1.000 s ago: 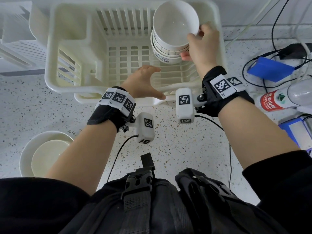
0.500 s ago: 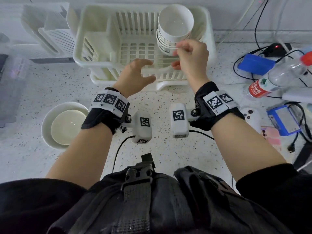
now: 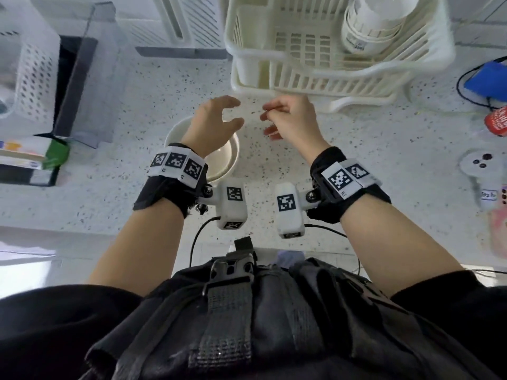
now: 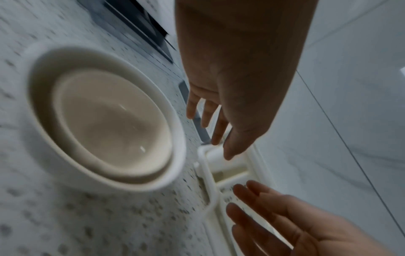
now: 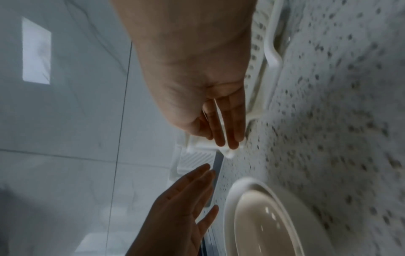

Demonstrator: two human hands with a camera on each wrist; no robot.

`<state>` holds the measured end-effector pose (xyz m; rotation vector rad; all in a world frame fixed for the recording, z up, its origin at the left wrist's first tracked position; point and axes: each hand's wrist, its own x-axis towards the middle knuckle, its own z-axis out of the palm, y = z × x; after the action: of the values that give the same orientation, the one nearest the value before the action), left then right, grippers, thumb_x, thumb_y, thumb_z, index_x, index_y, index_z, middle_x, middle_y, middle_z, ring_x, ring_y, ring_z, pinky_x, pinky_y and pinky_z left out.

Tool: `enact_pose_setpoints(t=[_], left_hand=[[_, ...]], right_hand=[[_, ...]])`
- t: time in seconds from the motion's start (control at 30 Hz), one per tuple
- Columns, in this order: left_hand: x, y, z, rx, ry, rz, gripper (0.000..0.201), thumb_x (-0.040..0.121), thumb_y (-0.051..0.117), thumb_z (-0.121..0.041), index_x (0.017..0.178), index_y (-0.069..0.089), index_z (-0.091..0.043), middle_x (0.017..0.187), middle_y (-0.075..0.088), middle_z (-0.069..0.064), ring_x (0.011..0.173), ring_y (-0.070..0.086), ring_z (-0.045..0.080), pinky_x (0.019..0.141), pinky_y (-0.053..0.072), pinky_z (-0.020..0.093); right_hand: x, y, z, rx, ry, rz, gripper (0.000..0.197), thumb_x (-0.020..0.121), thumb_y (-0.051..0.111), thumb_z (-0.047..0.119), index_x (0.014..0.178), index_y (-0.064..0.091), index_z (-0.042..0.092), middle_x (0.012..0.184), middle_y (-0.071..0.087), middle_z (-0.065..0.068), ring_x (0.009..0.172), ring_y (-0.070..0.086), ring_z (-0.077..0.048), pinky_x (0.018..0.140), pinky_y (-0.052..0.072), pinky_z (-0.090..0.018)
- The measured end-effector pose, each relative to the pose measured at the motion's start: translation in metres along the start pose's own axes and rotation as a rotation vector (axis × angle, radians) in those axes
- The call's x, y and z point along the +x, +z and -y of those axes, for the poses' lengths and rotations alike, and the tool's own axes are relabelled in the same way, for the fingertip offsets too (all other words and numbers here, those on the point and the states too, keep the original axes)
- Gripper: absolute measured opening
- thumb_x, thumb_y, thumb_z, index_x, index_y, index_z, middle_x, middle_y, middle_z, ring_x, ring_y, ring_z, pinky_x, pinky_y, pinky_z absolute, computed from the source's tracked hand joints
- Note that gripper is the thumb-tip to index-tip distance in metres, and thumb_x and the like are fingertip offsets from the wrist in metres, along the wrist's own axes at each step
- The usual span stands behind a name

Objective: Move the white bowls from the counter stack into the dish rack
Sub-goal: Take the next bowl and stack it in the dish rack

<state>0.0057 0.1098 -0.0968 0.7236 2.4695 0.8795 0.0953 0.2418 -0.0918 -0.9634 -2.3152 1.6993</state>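
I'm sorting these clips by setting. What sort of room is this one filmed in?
Most likely a kitchen, though cables and gadgets suggest it doubles as a recording setup. A plastic dish rack holding stacked white bowls sits on a speckled stone counter, against a tiled wall.

Speckled counter (image 3: 343,165), pale tiled wall (image 4: 350,86)

The head camera looks steeply down from above the person's chest onto the speckled tabletop (image 3: 343,160), with the dish rack (image 3: 315,80) at the far edge. Each wrist camera sits close behind its own palm, low over the tabletop, facing the far wall. All three views share the counter bowls (image 4: 105,119) and both hands.
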Motion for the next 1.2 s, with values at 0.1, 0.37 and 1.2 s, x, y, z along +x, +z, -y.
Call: enact_pose_setpoints(t=[0.1,0.37,1.2], left_hand=[[-0.010,-0.018,0.037,0.000,-0.060,-0.020,0.038,0.089,0.056,-0.017,0.126,0.054,-0.013,0.135,0.055,0.006,0.124,0.050,0.022,0.095,0.036,0.025],[-0.031,-0.039,0.094,0.062,-0.182,-0.076,0.047,0.089,0.051,-0.008,0.135,0.044,-0.010,0.141,0.043,0.015,0.126,0.045,0.028,0.100,0.037,0.032],[-0.028,-0.039,0.113,-0.171,-0.277,0.059,0.044,0.091,0.035,-0.004,0.134,0.045,-0.009,0.133,0.055,0.017,0.103,0.063,0.037,0.086,0.055,0.043]], right_hand=[[-0.004,0.038,0.002,-0.036,0.009,0.006,0.024,0.089,0.053,-0.001,0.109,0.067,0.001,0.099,0.073,-0.013,0.063,0.068,-0.016,0.067,0.062,-0.033],[-0.009,0.094,0.005,-0.336,0.016,0.086,0.027,0.087,0.052,0.000,0.110,0.066,-0.001,0.112,0.068,-0.015,0.104,0.063,-0.026,0.089,0.052,-0.031],[0.009,0.101,0.006,-0.484,0.035,0.141,0.031,0.084,0.046,-0.007,0.111,0.060,-0.002,0.097,0.058,-0.013,0.091,0.056,-0.029,0.070,0.049,-0.032]])
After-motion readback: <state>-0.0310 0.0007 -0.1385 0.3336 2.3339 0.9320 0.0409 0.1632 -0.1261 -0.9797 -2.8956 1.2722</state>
